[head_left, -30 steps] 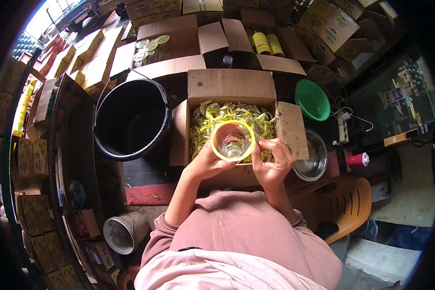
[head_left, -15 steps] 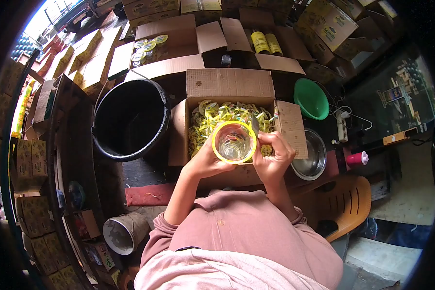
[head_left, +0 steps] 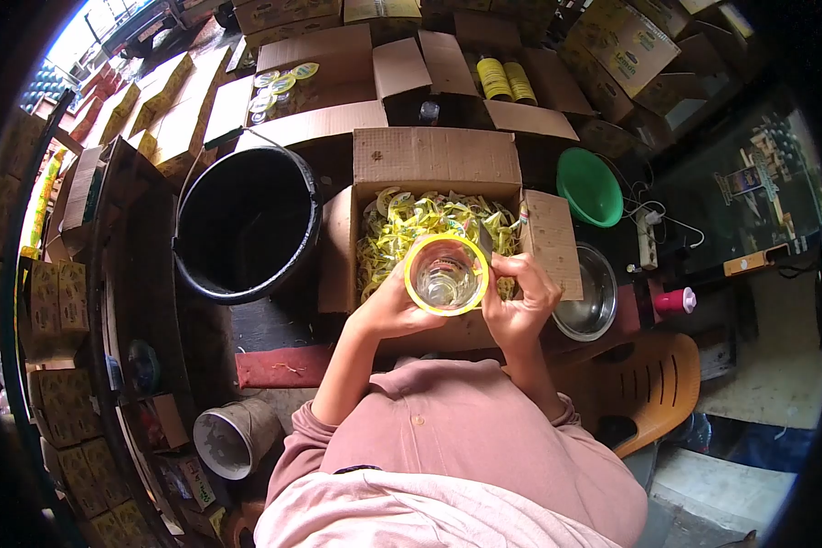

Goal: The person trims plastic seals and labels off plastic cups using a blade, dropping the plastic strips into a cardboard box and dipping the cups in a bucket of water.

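Note:
A clear plastic cup (head_left: 446, 279) with a bright yellow rim is tilted with its mouth toward me. My left hand (head_left: 389, 309) is wrapped around its left side. At the right edge of the rim, my right hand (head_left: 522, 300) is closed, with thumb and fingers pinched on a flat, grey, blade-like piece (head_left: 486, 239). The lower part of that piece is hidden by the fingers. Beneath both hands stands an open cardboard box (head_left: 437, 157), filled with crumpled yellow and clear plastic scraps (head_left: 402, 215).
On the left stands a large black bucket (head_left: 247, 224). To the right are a green bowl (head_left: 589, 187), a metal bowl (head_left: 586, 306) and a power strip (head_left: 647, 242). Boxes behind hold lidded cups (head_left: 279, 87) and yellow bottles (head_left: 495, 79). An orange chair (head_left: 671, 374) is at lower right.
The cup and both hands have shifted very slightly right and down. Both hands keep the same hold.

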`<state>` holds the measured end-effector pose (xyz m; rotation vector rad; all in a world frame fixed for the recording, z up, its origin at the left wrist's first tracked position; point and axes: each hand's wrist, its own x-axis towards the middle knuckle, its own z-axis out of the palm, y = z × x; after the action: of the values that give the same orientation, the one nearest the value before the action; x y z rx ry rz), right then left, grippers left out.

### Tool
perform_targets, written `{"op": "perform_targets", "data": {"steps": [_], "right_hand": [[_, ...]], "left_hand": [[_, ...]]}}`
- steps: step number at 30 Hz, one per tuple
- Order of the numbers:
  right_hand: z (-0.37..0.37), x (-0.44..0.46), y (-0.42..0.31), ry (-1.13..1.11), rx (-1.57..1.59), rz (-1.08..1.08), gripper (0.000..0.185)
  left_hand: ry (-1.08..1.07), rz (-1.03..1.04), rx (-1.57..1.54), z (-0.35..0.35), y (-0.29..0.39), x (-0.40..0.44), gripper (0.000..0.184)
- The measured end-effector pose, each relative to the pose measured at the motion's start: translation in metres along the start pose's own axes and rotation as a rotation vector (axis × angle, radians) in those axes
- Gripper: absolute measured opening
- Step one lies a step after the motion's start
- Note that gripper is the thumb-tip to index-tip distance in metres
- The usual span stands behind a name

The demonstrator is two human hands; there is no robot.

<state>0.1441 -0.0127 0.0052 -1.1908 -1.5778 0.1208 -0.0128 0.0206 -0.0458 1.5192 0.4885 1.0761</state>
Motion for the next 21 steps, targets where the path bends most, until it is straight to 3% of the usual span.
{"op": "perform_targets", "data": {"steps": [8,14,21], "right_hand": [[0.0005,-0.0096,-0.0017,0.037,0.024,0.051,0.010],[0.0014,-0.0074,-0.0008,0.009,-0.032,-0.013,0.011],[-0.0005,-0.0047,-0.0030,0.028,-0.020,0.154,0.008]], "left_hand": [[0.088,0.022,-0.108,-0.0009,0.0046,0.0037,0.071],[0.008,0.020,0.050,-0.0025,-0.0043,-0.0013,0.073],[0.096,-0.088,-0.313,0.0033,-0.0020,0.0036,0.065]]}}
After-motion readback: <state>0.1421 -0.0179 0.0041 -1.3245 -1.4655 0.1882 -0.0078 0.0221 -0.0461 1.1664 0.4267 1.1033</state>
